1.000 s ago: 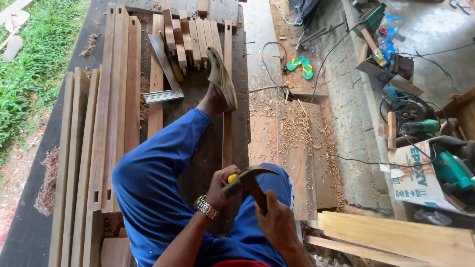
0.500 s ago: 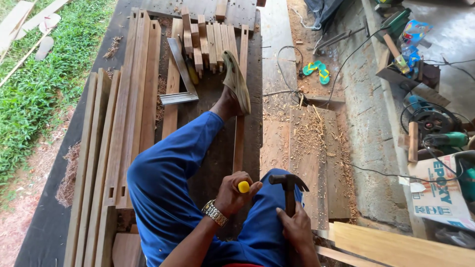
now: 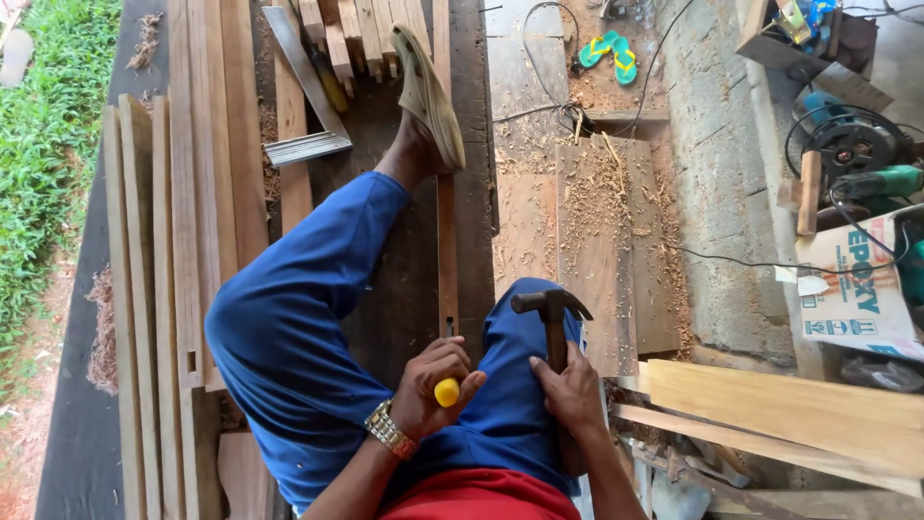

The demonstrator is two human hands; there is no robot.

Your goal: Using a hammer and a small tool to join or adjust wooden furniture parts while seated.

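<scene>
My left hand (image 3: 435,385), with a metal watch on its wrist, grips a yellow-handled chisel (image 3: 447,392) held upright over a long narrow wooden strip (image 3: 447,250). The strip runs away from me under my sandalled foot (image 3: 428,96). My right hand (image 3: 573,390) holds a claw hammer (image 3: 552,313) by its handle, head raised to the right of the chisel. My legs in blue trousers (image 3: 298,327) lie on either side of the strip.
Long planks (image 3: 183,241) are stacked on the dark bench at left, with a metal square (image 3: 303,144) and short wood pieces at the top. Shavings cover boards at right. Power tools (image 3: 852,154), cables, a cardboard box (image 3: 857,289) and green sandals (image 3: 608,53) lie beyond.
The hammer has swung from near the chisel to the right and now stands upright beside it. The view has shifted, bringing the hands closer to the frame's middle.
</scene>
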